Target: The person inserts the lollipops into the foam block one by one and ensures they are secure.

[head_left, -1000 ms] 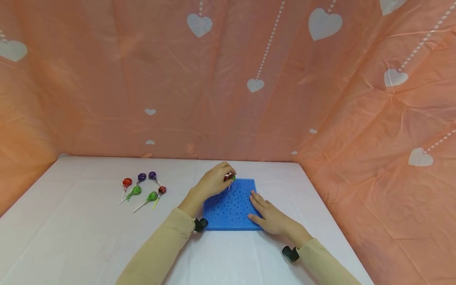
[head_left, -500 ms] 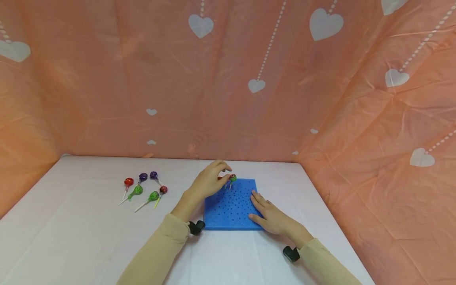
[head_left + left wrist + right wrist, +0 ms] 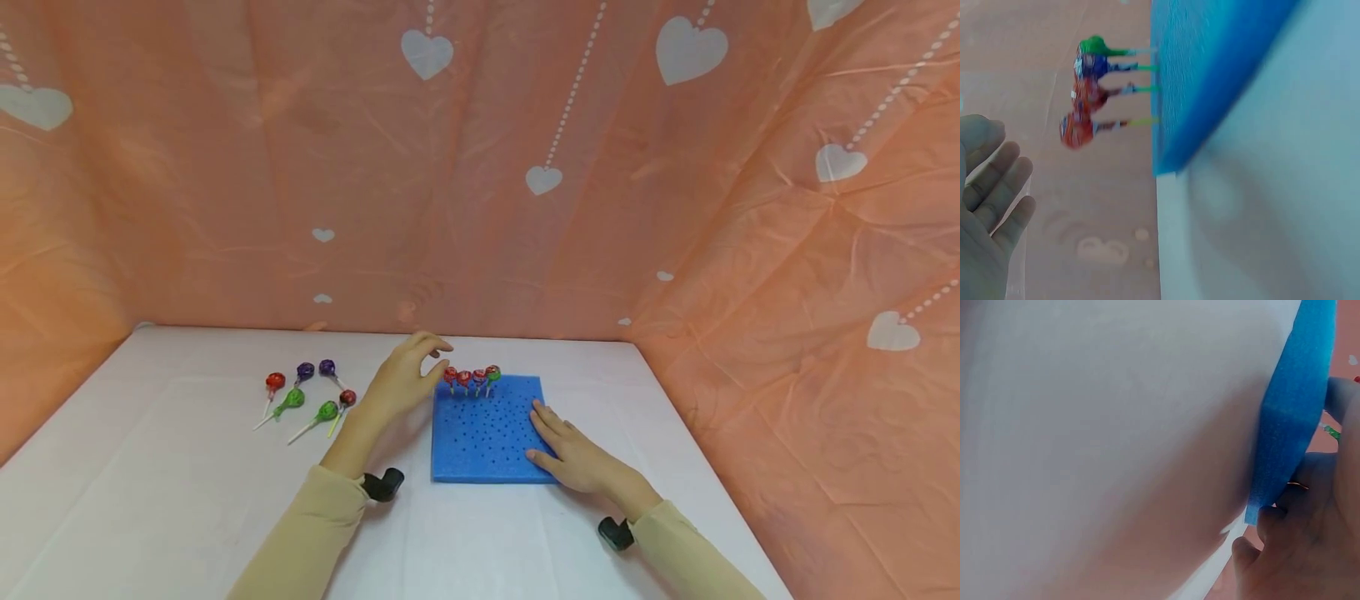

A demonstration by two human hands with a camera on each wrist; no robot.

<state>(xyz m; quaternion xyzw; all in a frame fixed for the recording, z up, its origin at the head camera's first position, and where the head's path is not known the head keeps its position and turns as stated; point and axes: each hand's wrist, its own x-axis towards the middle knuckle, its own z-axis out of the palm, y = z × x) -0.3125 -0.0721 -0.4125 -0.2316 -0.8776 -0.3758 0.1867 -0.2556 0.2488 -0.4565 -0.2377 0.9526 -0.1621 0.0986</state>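
A blue foam block [image 3: 487, 454] full of small holes lies on the white table. Along its far edge several lollipops stand upright in a row, red-wrapped ones [image 3: 464, 379] to the left and a green and red one [image 3: 492, 374] at the right end. Just left of that row my left hand [image 3: 408, 371] is in the air with loose fingers and nothing in them; the left wrist view shows its fingers [image 3: 1000, 187] apart from the lollipops [image 3: 1088, 94]. My right hand [image 3: 573, 458] rests on the block's right side, fingers spread.
Farther left on the table [image 3: 187, 500] lie several loose lollipops: a red one [image 3: 275, 382], purple ones [image 3: 327, 367], green ones [image 3: 326, 411] and a dark red one [image 3: 347, 398]. An orange curtain with white hearts [image 3: 543, 179] stands behind and to the right.
My left hand has let go of a lollipop at the foam's far edge and moved left, uncovering the row. My right hand has stayed on the block.
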